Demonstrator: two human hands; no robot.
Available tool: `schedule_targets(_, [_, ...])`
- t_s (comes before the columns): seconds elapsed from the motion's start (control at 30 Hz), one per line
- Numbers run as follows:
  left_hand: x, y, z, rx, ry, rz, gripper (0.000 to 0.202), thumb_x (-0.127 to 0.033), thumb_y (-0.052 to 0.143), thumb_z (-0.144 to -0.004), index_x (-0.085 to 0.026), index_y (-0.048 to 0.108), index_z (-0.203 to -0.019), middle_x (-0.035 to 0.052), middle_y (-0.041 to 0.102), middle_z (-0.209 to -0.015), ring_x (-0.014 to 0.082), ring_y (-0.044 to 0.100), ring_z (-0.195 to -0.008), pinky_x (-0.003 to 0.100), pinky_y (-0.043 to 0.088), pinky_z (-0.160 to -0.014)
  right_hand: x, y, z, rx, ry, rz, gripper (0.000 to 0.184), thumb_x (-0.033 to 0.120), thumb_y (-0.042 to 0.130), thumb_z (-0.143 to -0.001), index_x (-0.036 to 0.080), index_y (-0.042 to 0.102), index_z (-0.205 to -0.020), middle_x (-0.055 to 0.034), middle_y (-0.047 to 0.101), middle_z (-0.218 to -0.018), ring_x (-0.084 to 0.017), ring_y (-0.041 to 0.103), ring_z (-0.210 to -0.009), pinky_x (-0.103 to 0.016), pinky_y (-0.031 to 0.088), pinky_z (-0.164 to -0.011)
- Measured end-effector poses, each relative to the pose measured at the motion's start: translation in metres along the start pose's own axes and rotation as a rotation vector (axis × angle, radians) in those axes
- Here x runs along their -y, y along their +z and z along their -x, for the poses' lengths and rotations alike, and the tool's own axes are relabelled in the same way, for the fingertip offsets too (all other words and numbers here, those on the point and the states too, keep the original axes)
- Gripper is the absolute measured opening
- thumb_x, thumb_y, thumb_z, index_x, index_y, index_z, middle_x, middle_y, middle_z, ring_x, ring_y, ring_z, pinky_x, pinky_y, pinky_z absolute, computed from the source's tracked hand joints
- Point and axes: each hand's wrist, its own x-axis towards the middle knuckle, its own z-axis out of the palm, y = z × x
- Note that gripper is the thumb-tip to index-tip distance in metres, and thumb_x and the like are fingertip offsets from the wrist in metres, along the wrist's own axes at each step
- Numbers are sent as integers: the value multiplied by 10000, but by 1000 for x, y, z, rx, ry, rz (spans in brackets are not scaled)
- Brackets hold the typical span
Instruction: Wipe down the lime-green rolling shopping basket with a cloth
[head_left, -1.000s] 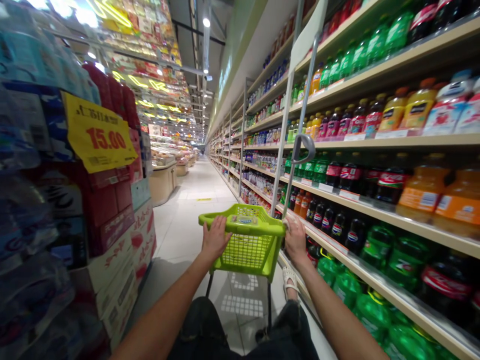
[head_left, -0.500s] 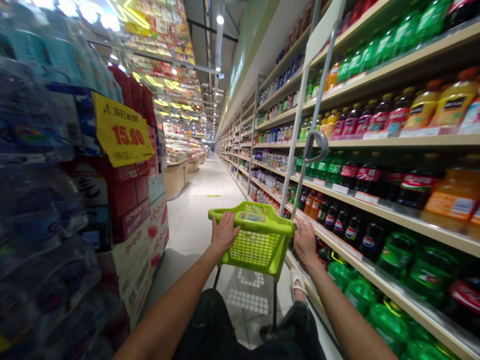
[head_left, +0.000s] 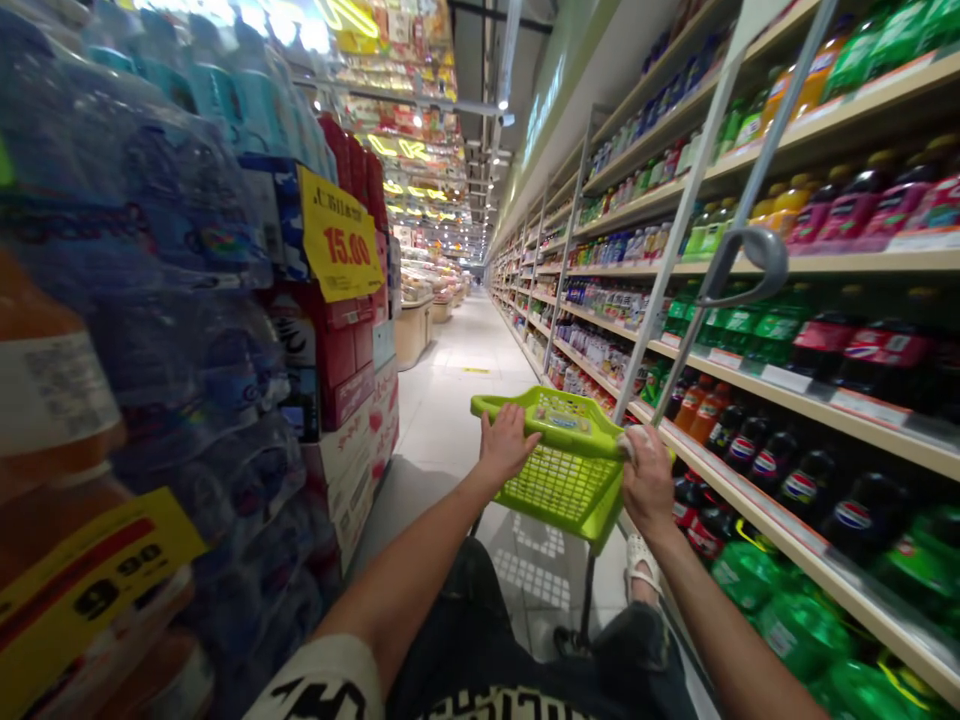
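A lime-green shopping cart rolls ahead of me in a supermarket aisle. My left hand is closed over the near left rim of its basket. At the near right corner my right hand grips the rim, at the foot of a grey metal pole with a loop handle that rises from the cart. The basket looks empty apart from a label on its front flap. My dark trousers and one white sandal show below.
Shelves of soda and juice bottles run close along the right. On the left stand wrapped water packs and red boxes with a yellow 15.00 sign. The tiled aisle stretches ahead.
The view has swung left and moved forward: the stack of water packs now fills the left, and the cart and both hands sit further right in frame. Both hands keep their grip.
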Motion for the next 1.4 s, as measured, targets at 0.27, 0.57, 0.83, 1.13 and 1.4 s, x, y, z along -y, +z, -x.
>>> schedule_targets(0.27, [6, -5, -1, 23, 63, -12, 468, -435, 301, -858, -192, 382, -1250, 70, 438, -1306, 232, 327, -1235, 511, 218, -998, -1, 0, -7, 12, -9, 8, 390, 154, 365, -789, 209, 478, -1159, -100, 479, -1220, -241, 377, -1186, -487, 306, -968])
schedule_targets(0.57, [7, -3, -2, 18, 41, 4, 473, -436, 282, -860, -188, 384, -1249, 69, 430, -1314, 222, 322, -1237, 486, 204, -1001, 32, 15, 0, 105, -92, -72, 359, 143, 365, -806, 208, 504, -1131, -104, 435, -1263, -228, 345, -1210, -456, 308, -972])
schedule_targets(0.83, [4, -3, 4, -12, 59, 22, 487, -407, 264, -864, -165, 365, -1274, 85, 403, -1333, 232, 296, -1250, 482, 185, -1002, -17, 1, -9, -45, 107, 48, 386, 137, 350, -776, 196, 499, -1128, -102, 472, -1212, -230, 354, -1191, -479, 282, -974])
schedule_targets(1.13, [-27, -5, 0, 59, 56, 14, 497, -391, 284, -853, -156, 357, -1284, 96, 394, -1338, 260, 305, -1243, 493, 202, -989, 11, 27, -18, 96, 90, -30, 438, 99, 336, -753, 185, 476, -1159, -101, 500, -1194, -220, 375, -1179, -467, 271, -985])
schedule_targets(1.4, [19, -13, -17, 99, 41, 8, 382, -439, 397, -815, -223, 507, -1110, 66, 523, -1219, 242, 414, -1153, 500, 186, -991, 30, 34, -10, 161, 1, -76, 416, 100, 336, -781, 201, 478, -1159, -98, 467, -1252, -202, 348, -1218, -465, 256, -995])
